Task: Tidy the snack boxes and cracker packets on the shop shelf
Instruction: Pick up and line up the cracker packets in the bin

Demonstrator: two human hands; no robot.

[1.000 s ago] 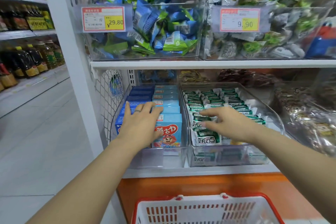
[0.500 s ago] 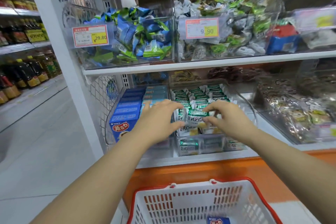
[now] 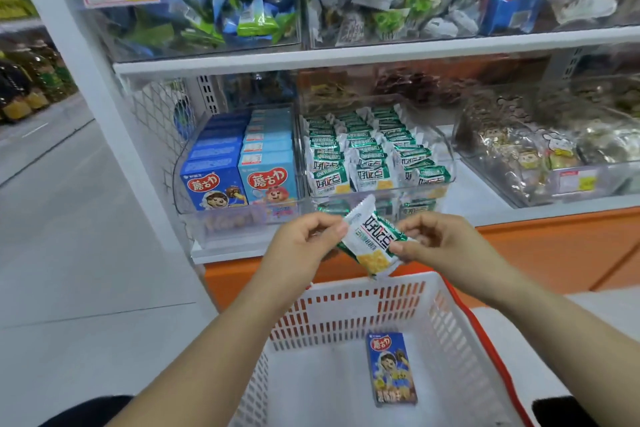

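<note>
Over the basket (image 3: pixel 349 288), fingers (image 3: pixel 329 229) apparently pinch the cracker packet (image 3: pixel 372 240), hiding its edges.

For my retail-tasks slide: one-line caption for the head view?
Left hand and right hand pinch a green cracker packet over a white basket holding one blue snack box.

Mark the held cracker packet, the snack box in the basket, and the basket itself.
cracker packet (image 3: pixel 372 239), head view, middle of its printed front.
snack box (image 3: pixel 391 369), head view, centre of its upper face.
basket (image 3: pixel 346 312), head view, its slotted far wall.
</note>
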